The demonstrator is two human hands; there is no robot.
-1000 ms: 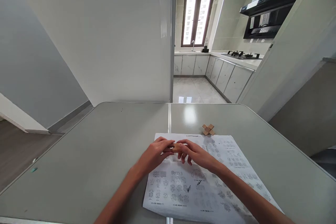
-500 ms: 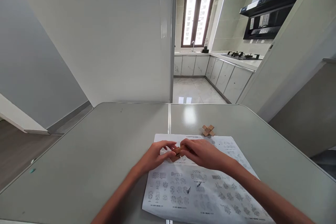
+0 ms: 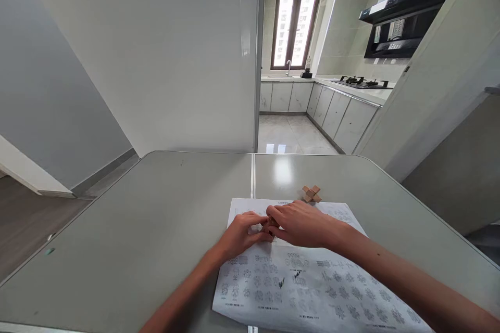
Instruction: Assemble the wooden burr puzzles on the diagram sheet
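Note:
Both my hands meet over the top of a printed sheet of puzzle diagrams (image 3: 308,286) on the grey table (image 3: 136,229). My left hand (image 3: 244,234) and my right hand (image 3: 299,223) are closed, fingertips pinched together around a small wooden puzzle piece (image 3: 271,223), of which only a sliver shows between the fingers. An assembled wooden cross-shaped puzzle (image 3: 311,193) lies on the table just beyond the sheet's far edge, a short way past my right hand and apart from it.
The table has a seam down its middle (image 3: 252,177). A small green speck (image 3: 49,251) lies near its left edge. Beyond the table a doorway opens onto a kitchen with cabinets (image 3: 336,114), a stove and a window.
My hands have shifted slightly away from me and closed more tightly together; the right hand now covers most of the wooden piece, which showed more plainly before.

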